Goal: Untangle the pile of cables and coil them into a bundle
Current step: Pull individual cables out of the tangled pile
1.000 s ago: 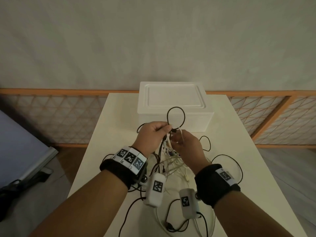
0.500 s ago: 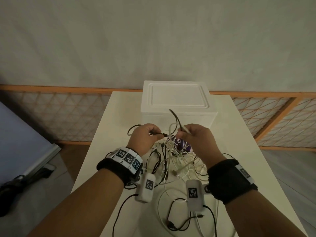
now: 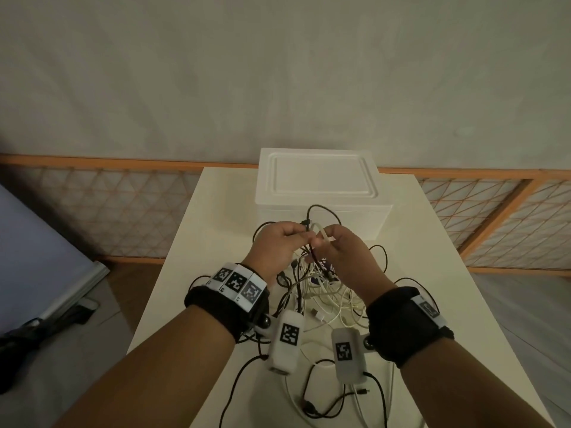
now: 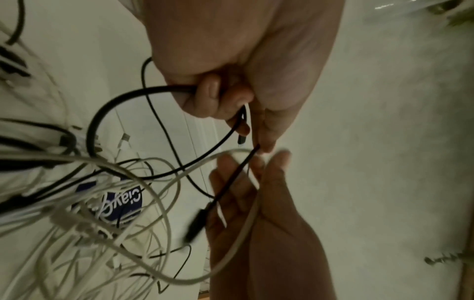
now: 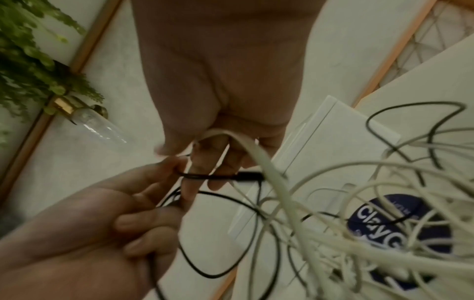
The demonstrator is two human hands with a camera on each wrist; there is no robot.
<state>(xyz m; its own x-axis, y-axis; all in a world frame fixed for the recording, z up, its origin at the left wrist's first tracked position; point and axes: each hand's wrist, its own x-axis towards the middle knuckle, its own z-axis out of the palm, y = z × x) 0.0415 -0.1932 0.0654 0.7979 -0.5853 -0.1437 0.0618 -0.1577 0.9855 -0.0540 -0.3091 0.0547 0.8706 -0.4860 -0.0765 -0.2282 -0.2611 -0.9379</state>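
Note:
A tangle of white and black cables (image 3: 318,291) lies on the cream table (image 3: 216,242), lifted at its far side. My left hand (image 3: 289,239) grips a black cable (image 3: 318,205) that loops up above both hands; its fingers curl round the black cable (image 4: 123,97) in the left wrist view. My right hand (image 3: 327,245) sits close beside it, with a thick white cable (image 3: 321,231) bent over its fingers. In the right wrist view the white cable (image 5: 259,160) arches over those fingers, and a black plug (image 5: 250,174) lies across them.
A white lidded box (image 3: 318,183) stands just behind the hands. A round blue labelled item (image 5: 384,219) lies under the tangle. More cable loops trail towards the table's near edge (image 3: 309,406). An orange lattice fence (image 3: 92,211) runs behind the table.
The hands, apart half a second ago, have come back together. The black cable again loops above them, and the right hand now shows a white cable bend.

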